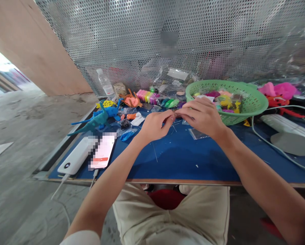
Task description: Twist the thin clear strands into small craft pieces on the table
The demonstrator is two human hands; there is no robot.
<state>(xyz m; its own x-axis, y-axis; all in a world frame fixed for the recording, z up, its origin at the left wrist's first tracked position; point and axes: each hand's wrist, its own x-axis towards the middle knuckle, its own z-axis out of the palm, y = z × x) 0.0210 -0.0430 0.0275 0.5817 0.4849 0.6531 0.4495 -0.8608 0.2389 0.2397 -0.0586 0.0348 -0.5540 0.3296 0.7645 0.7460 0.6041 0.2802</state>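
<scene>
Evidently, in the head view, both hands met above the middle of the blue worktop, nearer its back edge than its front edge. The left hand had thumb and forefinger pinched together, and the right hand came in from the other side with its fingers bent and their tips at the same spot. Between them sat a small piece, mostly covered by the fingers; both hands appeared to be grasping it, though I could not tell what it was. It lay just off the left hand's fingertips toward the worktop's right edge, and just off the right hand's toward the left edge, so neither hand was clearly nearer. Too little showed to tell its long axis.

Partly beneath the right hand lay a clear packet; beyond that hand, toward the back edge, stood a green basket of colourful pieces.

As for writing, none could be read. Near the front left corner, a phone showed an orange-red bar with illegible text, and beside it a white power bank had a dark round display with unclear marks. By the back left corner, a bottle carried a label too blurred to make out.
</scene>
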